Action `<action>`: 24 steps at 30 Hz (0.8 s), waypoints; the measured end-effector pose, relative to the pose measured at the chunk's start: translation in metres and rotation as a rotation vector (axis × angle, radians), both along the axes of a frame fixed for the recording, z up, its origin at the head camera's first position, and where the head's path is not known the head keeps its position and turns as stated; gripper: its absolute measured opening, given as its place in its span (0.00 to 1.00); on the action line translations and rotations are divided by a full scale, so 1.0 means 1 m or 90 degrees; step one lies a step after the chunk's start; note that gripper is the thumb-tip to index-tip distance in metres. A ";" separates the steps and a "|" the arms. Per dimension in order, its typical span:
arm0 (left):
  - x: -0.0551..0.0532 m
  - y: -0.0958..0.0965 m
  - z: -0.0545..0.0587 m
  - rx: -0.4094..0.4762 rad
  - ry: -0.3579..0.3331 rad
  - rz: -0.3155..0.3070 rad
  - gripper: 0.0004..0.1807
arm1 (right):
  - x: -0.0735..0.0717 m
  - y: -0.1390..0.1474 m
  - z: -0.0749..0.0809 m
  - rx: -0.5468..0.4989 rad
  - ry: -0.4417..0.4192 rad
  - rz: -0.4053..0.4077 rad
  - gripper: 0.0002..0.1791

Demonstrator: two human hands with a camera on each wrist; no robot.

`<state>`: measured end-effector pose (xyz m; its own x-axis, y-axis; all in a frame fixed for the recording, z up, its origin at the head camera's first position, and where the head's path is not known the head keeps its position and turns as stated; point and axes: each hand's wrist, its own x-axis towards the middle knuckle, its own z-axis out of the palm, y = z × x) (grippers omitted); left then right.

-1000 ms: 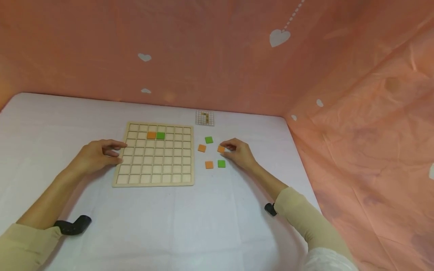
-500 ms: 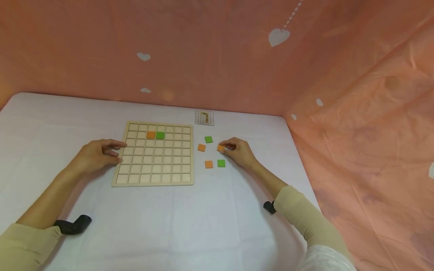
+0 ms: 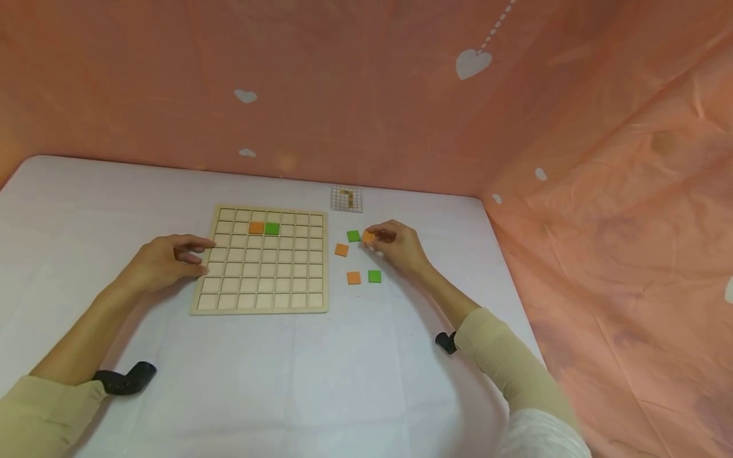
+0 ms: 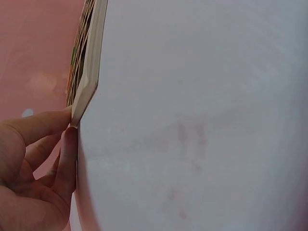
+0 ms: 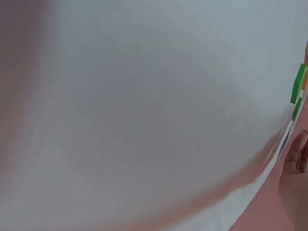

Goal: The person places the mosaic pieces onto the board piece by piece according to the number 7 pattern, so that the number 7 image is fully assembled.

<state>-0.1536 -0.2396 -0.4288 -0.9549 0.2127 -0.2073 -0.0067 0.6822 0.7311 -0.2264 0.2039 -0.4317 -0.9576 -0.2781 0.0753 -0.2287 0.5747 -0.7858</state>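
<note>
A pale wooden grid board (image 3: 260, 313) lies on the table; one orange tile (image 3: 256, 228) and one green tile (image 3: 272, 229) sit side by side in its second row. My left hand (image 3: 163, 261) touches the board's left edge with fingertip and thumb, the fingers relaxed. In the left wrist view, the fingertips (image 4: 67, 118) meet the board's edge. To the right of the board, my right hand (image 3: 401, 248) pinches another orange square tile (image 3: 369, 236) between thumb and fingers, raised close by a loose green tile (image 3: 353, 236). Only part of this hand shows in the right wrist view.
More loose tiles lie right of the board: an orange one (image 3: 341, 250), another orange one (image 3: 354, 278) and a green one (image 3: 375, 277). Behind them is a small pattern card (image 3: 346, 199) with a printed grid. An orange-pink cloth (image 3: 366, 95) hangs behind the white table.
My right hand has lifted the orange tile off the table and carried it slightly away from me and left, beside the loose green tile. My left hand has stayed at the board's edge.
</note>
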 end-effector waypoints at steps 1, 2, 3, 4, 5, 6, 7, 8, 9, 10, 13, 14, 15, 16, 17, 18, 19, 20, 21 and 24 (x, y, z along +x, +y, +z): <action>0.000 0.000 0.000 0.001 0.002 0.000 0.30 | -0.001 -0.002 0.001 -0.007 0.000 0.003 0.15; 0.000 0.000 0.000 0.001 0.003 0.000 0.30 | -0.002 -0.005 0.001 -0.011 -0.001 0.005 0.15; 0.000 0.000 0.001 0.001 0.003 0.000 0.30 | -0.003 -0.008 0.002 -0.018 -0.002 0.008 0.15; 0.000 0.000 0.001 0.001 0.003 -0.001 0.30 | -0.005 -0.011 0.002 -0.023 -0.002 0.011 0.15; 0.000 0.000 0.001 0.001 0.002 -0.002 0.30 | -0.006 -0.014 0.002 -0.028 -0.001 0.013 0.14; 0.000 0.000 0.001 0.001 0.002 -0.003 0.30 | -0.007 -0.017 0.002 -0.036 -0.002 0.014 0.14; 0.000 0.000 0.001 0.001 0.002 -0.004 0.30 | -0.008 -0.020 0.002 -0.040 -0.001 0.015 0.14; 0.000 0.000 0.002 -0.001 0.002 -0.004 0.30 | -0.009 -0.023 0.002 -0.044 -0.002 0.016 0.14; 0.000 0.000 0.002 -0.002 0.005 -0.004 0.30 | -0.011 -0.026 0.002 -0.049 -0.002 0.017 0.14; 0.001 0.000 0.002 -0.002 0.006 -0.004 0.30 | -0.011 -0.029 0.002 -0.051 -0.002 0.018 0.14; 0.001 0.001 0.002 -0.003 0.012 -0.002 0.30 | -0.014 -0.036 0.003 -0.044 -0.004 0.020 0.14; 0.001 0.001 0.002 -0.004 0.013 -0.002 0.30 | -0.015 -0.038 0.002 -0.045 -0.005 0.023 0.14; 0.001 0.001 0.002 -0.002 0.015 -0.002 0.29 | -0.015 -0.040 0.002 -0.044 -0.005 0.025 0.14; 0.001 0.001 0.002 -0.001 0.014 -0.002 0.29 | -0.016 -0.041 0.002 -0.043 -0.005 0.027 0.14; 0.001 0.001 0.002 -0.001 0.015 -0.002 0.29 | -0.017 -0.043 0.002 -0.045 -0.007 0.029 0.14; 0.001 0.001 0.002 -0.001 0.016 -0.001 0.29 | -0.017 -0.044 0.001 -0.048 -0.011 0.031 0.14; 0.001 0.001 0.002 0.000 0.018 -0.002 0.29 | -0.018 -0.045 0.001 -0.055 -0.015 0.035 0.14; 0.001 0.002 0.002 0.001 0.019 -0.003 0.29 | -0.018 -0.047 0.001 -0.060 -0.020 0.037 0.14; 0.001 0.001 0.002 0.002 0.020 -0.004 0.29 | -0.019 -0.048 0.001 -0.061 -0.022 0.037 0.14; 0.001 0.001 0.000 0.002 0.022 -0.004 0.29 | -0.021 -0.053 -0.001 -0.074 -0.027 0.045 0.14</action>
<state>-0.1528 -0.2386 -0.4286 -0.9603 0.2187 -0.1730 0.0229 0.6802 0.7326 -0.2475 0.1507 -0.4323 -0.9389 -0.3369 0.0710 -0.2307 0.4625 -0.8561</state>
